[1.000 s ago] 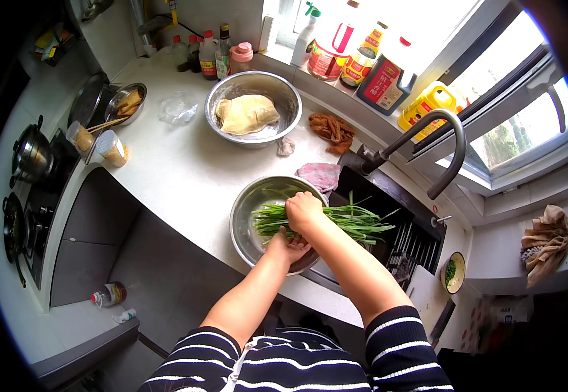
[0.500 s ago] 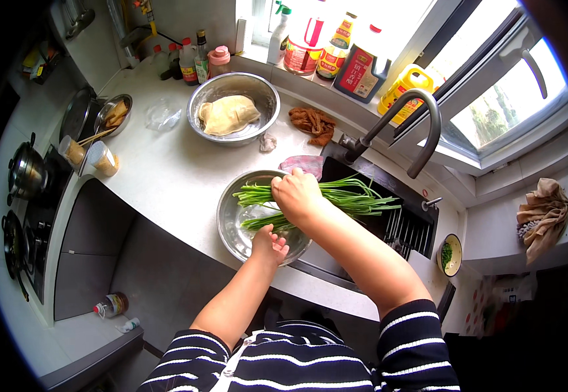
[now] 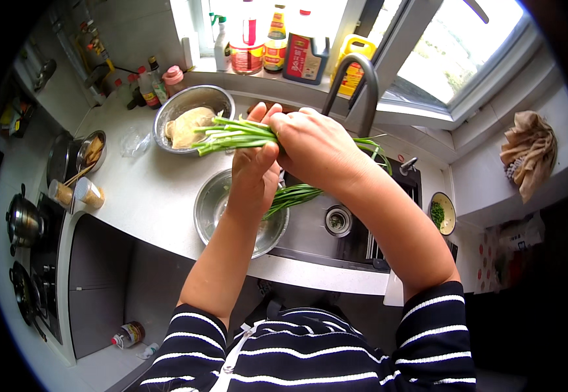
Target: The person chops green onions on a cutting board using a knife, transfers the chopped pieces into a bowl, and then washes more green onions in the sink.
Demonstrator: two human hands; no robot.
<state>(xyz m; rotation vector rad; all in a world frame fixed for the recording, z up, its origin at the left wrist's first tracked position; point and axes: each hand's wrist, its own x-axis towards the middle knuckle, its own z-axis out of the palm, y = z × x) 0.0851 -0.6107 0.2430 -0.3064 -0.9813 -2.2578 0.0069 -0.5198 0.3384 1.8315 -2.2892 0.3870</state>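
Observation:
A bunch of long green chives (image 3: 235, 135) is held up above the counter, with its pale cut ends pointing left. My right hand (image 3: 316, 147) is closed around it, and green leaves trail out past the wrist on the right. Beneath the stalks, my left hand (image 3: 252, 166) cups the bunch between thumb and raised fingers, touching the right hand. Below both hands is a steel bowl (image 3: 207, 225), partly hidden by my left forearm. More green leaves hang or lie over the bowl's right side; whether they join the held bunch is hidden.
A black sink (image 3: 297, 245) with a drain and a curved grey faucet (image 3: 370, 98) lies to the right. Behind left stands a steel bowl (image 3: 161, 134) holding pale dough (image 3: 189, 127). Bottles line the windowsill. A small bowl (image 3: 452, 215) of chopped greens sits far right.
Both hands have risen from the steel bowl with the chives. My left hand has come up to meet the bunch. The view has shifted, and the sink's drain now shows.

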